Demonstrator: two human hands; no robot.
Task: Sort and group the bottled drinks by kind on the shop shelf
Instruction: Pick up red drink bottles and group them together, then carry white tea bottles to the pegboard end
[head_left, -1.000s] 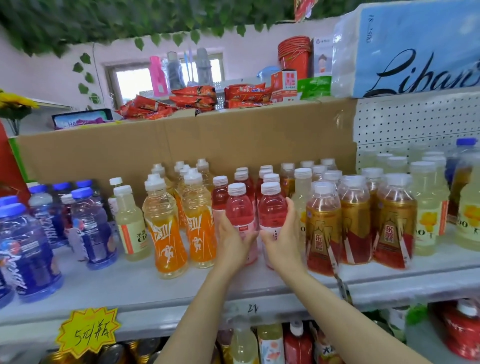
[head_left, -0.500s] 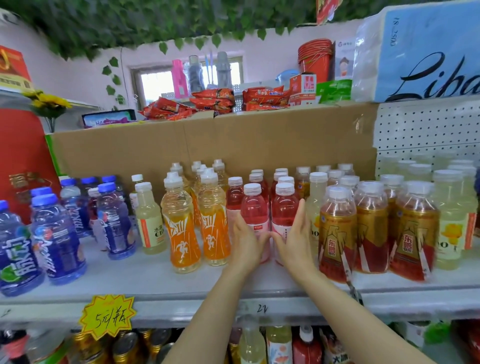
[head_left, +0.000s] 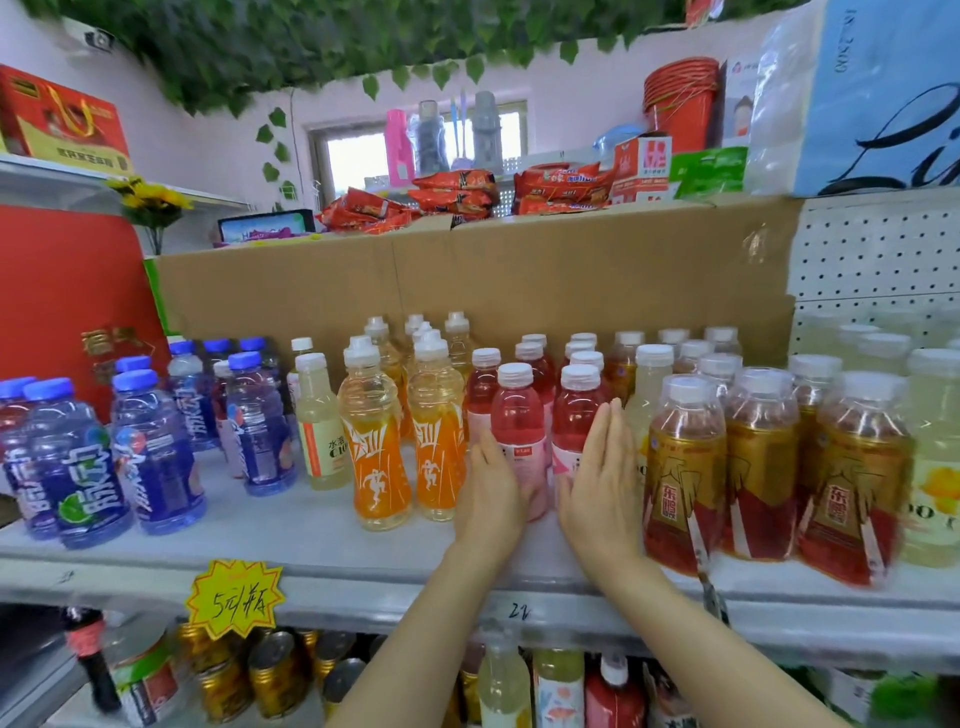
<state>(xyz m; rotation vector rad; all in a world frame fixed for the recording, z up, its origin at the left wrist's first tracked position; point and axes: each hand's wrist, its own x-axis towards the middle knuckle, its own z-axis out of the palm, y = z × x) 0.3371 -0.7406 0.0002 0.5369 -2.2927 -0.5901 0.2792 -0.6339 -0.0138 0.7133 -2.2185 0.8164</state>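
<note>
pink bottles (head_left: 519, 441) | upright, white caps | shelf (head_left: 311, 545) middle, between orange bottles (head_left: 379, 447) and gold-labelled bottles (head_left: 685, 467)

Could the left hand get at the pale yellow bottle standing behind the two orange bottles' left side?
Probably yes: the left hand has bare shelf leading to the pale yellow bottle.

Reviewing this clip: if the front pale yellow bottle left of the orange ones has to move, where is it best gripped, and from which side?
Grip the pale yellow bottle round its neck just under the white cap, coming from the front and above. It stands upright, and an orange bottle crowds its right side, leaving the body little room for fingers there.
</note>
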